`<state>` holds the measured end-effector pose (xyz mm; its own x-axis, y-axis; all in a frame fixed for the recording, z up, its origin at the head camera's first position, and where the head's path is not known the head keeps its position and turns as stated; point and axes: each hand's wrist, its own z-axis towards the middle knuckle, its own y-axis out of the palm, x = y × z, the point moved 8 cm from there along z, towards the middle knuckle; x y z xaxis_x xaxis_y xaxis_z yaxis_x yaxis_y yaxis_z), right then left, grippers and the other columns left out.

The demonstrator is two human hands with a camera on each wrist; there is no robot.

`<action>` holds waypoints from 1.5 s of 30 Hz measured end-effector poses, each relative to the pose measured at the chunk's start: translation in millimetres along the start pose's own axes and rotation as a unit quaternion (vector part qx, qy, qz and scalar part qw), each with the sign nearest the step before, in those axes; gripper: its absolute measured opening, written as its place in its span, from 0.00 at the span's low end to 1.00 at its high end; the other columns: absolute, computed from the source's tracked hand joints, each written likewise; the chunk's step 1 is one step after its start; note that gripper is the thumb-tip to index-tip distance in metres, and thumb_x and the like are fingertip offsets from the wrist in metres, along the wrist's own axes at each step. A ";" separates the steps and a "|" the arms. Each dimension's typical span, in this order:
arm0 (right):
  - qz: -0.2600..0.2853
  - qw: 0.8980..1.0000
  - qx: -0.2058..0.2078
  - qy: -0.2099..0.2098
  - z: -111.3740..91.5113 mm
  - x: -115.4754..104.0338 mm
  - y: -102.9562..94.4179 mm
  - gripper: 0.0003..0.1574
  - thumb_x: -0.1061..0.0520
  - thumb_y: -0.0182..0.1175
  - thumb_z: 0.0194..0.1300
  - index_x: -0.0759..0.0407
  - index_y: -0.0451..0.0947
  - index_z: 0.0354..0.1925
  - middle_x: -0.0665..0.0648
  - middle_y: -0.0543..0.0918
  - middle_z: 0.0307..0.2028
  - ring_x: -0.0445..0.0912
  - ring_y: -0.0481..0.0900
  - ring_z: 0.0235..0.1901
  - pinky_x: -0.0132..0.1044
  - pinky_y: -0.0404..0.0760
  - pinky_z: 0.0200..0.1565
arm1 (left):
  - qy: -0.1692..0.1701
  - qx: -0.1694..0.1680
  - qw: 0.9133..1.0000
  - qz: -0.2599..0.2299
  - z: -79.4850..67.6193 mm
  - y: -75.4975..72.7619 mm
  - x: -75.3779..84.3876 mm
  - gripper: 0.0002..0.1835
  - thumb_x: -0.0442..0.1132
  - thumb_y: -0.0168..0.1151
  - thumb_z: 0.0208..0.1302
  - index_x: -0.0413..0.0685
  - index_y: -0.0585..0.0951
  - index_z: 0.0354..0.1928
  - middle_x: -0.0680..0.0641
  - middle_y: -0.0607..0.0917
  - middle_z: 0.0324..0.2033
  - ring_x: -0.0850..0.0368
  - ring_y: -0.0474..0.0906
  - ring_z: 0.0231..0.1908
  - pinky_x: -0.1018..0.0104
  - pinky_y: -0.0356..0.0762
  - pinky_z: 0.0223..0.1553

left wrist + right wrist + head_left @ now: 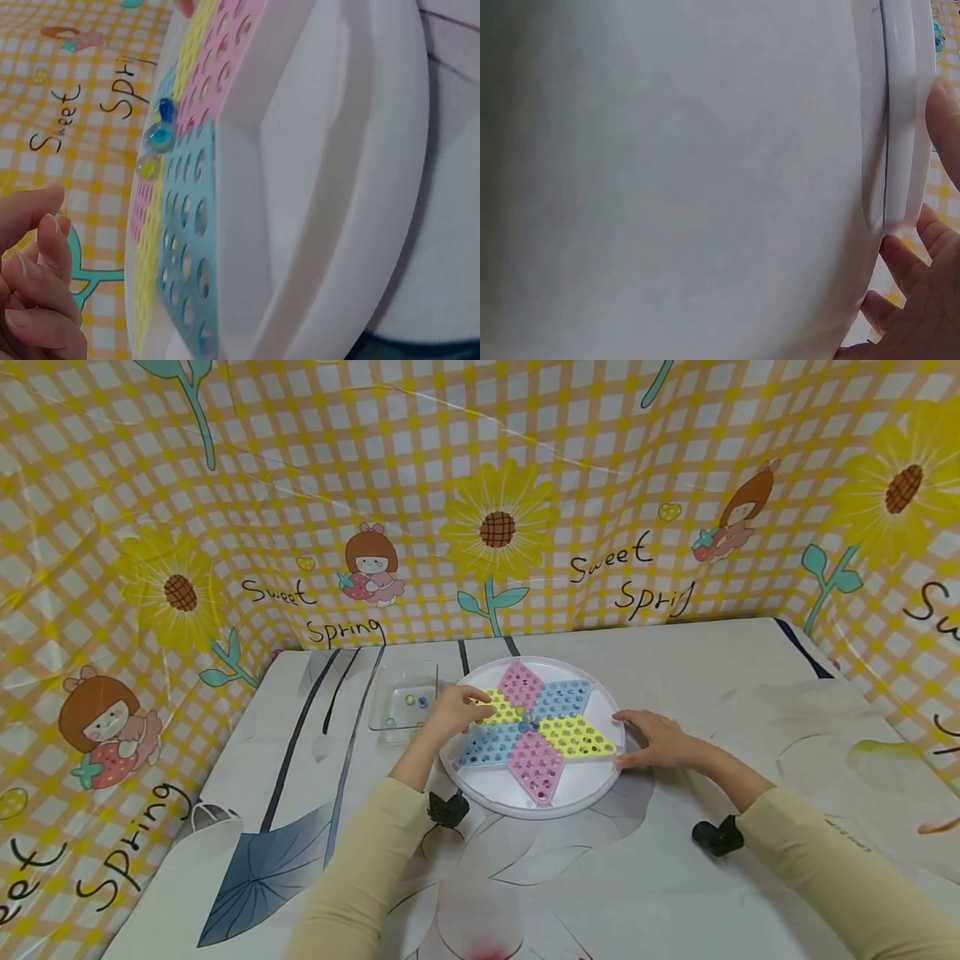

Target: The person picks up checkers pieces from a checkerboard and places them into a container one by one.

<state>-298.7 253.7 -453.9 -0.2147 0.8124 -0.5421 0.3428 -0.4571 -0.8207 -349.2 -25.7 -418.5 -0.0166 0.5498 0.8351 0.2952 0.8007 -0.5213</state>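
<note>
A round white Chinese checkers board (450,760) with pink, blue and yellow star points lies on the table. Three marbles (159,136), dark blue, light blue and yellow, sit at the star's middle. My left hand (459,708) hovers over the board's left yellow point, fingers loosely bent. In the left wrist view the fingertips (52,196) of thumb and forefinger are slightly apart, with nothing visible between them. At the board's right edge, my right hand (660,739) touches the rim with spread fingers; its thumb (945,124) lies against the rim in the right wrist view.
A clear plastic tray (386,710) with several marbles stands left of the board, close to my left forearm. Black wrist mounts (717,837) stick out below both sleeves. A yellow checked cloth (420,468) hangs behind the table.
</note>
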 end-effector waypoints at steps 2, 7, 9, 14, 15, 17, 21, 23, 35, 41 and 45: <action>0.000 1.000 -0.001 0.002 0.5 0.6 0.5 0.54 0.40 0.65 0.50 0.70 0.56 0.63 0.77 0.57 0.62 0.70 0.52 0.61 0.68 0.47 0.56 | -0.002 -0.006 1.000 0.001 0.9 5.6 0.2 0.15 0.42 0.63 0.58 0.43 0.80 0.46 0.48 0.79 0.21 0.63 0.63 0.12 0.72 0.66 0.18; 0.000 1.000 -0.001 0.001 1.5 1.2 0.8 0.55 0.39 0.65 0.50 0.69 0.56 0.63 0.76 0.57 0.62 0.70 0.52 0.61 0.68 0.48 0.56 | 0.000 -0.012 1.000 -0.006 1.0 16.6 1.0 0.14 0.41 0.63 0.57 0.42 0.80 0.44 0.50 0.78 0.20 0.62 0.64 0.13 0.72 0.65 0.18; -0.003 1.000 0.000 -0.001 1.7 1.5 0.7 0.54 0.39 0.65 0.50 0.69 0.57 0.63 0.76 0.58 0.62 0.69 0.52 0.61 0.68 0.48 0.56 | 0.003 -0.016 1.000 -0.005 0.3 21.0 2.1 0.14 0.40 0.64 0.57 0.42 0.80 0.44 0.50 0.78 0.21 0.61 0.66 0.15 0.72 0.66 0.19; -0.008 1.000 0.002 -0.005 2.0 3.0 1.0 0.54 0.39 0.65 0.50 0.70 0.57 0.63 0.76 0.59 0.61 0.69 0.54 0.61 0.67 0.49 0.55 | 0.007 -0.024 1.000 0.007 -1.1 33.4 4.6 0.13 0.40 0.64 0.57 0.43 0.80 0.44 0.49 0.80 0.22 0.61 0.68 0.16 0.71 0.68 0.20; -0.007 1.000 0.003 -0.005 1.9 3.0 1.1 0.54 0.39 0.65 0.50 0.70 0.57 0.63 0.76 0.59 0.61 0.69 0.54 0.60 0.67 0.49 0.55 | 0.007 -0.026 1.000 0.009 -1.1 35.8 4.7 0.13 0.40 0.64 0.57 0.43 0.80 0.44 0.49 0.80 0.22 0.61 0.67 0.15 0.71 0.68 0.19; -0.005 1.000 0.003 -0.005 1.7 2.8 1.4 0.54 0.39 0.66 0.50 0.70 0.57 0.63 0.76 0.59 0.61 0.69 0.54 0.60 0.67 0.49 0.55 | 0.009 -0.026 1.000 0.012 -0.9 40.2 4.8 0.13 0.40 0.64 0.57 0.43 0.80 0.43 0.49 0.80 0.22 0.62 0.68 0.15 0.72 0.68 0.19; 0.002 1.000 0.003 -0.003 0.5 0.8 0.9 0.55 0.40 0.66 0.50 0.71 0.56 0.63 0.76 0.58 0.61 0.69 0.53 0.61 0.68 0.48 0.55 | -0.002 -0.024 1.000 0.011 -0.4 46.2 3.3 0.12 0.39 0.65 0.56 0.44 0.81 0.41 0.49 0.81 0.22 0.61 0.68 0.16 0.72 0.67 0.19; 0.004 1.000 0.003 -0.002 0.1 0.0 0.8 0.55 0.40 0.66 0.50 0.70 0.56 0.63 0.76 0.58 0.61 0.70 0.52 0.61 0.68 0.48 0.55 | -0.008 -0.021 1.000 0.014 0.1 48.4 2.3 0.11 0.40 0.65 0.55 0.45 0.81 0.41 0.49 0.81 0.23 0.61 0.70 0.17 0.72 0.68 0.20; 0.002 1.000 -0.002 0.001 0.0 -2.1 0.2 0.54 0.40 0.66 0.50 0.70 0.56 0.63 0.77 0.58 0.61 0.70 0.52 0.61 0.68 0.48 0.55 | -0.037 -0.005 0.995 0.089 7.5 55.6 -4.2 0.12 0.44 0.66 0.54 0.49 0.81 0.40 0.53 0.79 0.21 0.64 0.68 0.16 0.74 0.65 0.18; 0.002 1.000 -0.005 0.002 0.1 -1.9 0.3 0.54 0.40 0.65 0.50 0.70 0.56 0.63 0.76 0.58 0.61 0.70 0.53 0.61 0.69 0.49 0.55 | -0.033 0.003 0.992 0.122 8.5 56.2 -2.7 0.12 0.46 0.67 0.53 0.52 0.81 0.39 0.56 0.74 0.14 0.64 0.65 0.11 0.74 0.60 0.15; 0.002 1.000 -0.005 0.002 0.2 -2.5 0.4 0.54 0.40 0.65 0.50 0.70 0.56 0.63 0.77 0.58 0.61 0.70 0.53 0.61 0.69 0.49 0.55 | -0.034 0.007 0.991 0.128 8.3 55.8 -2.5 0.12 0.47 0.67 0.53 0.53 0.81 0.39 0.56 0.72 0.12 0.64 0.64 0.09 0.74 0.58 0.14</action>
<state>-298.2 251.4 -453.0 -0.2098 0.8119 -0.5447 0.3524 -0.4569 -0.8168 -340.6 19.5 -451.1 -0.0069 0.7502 0.6612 0.2841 0.6354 -0.7180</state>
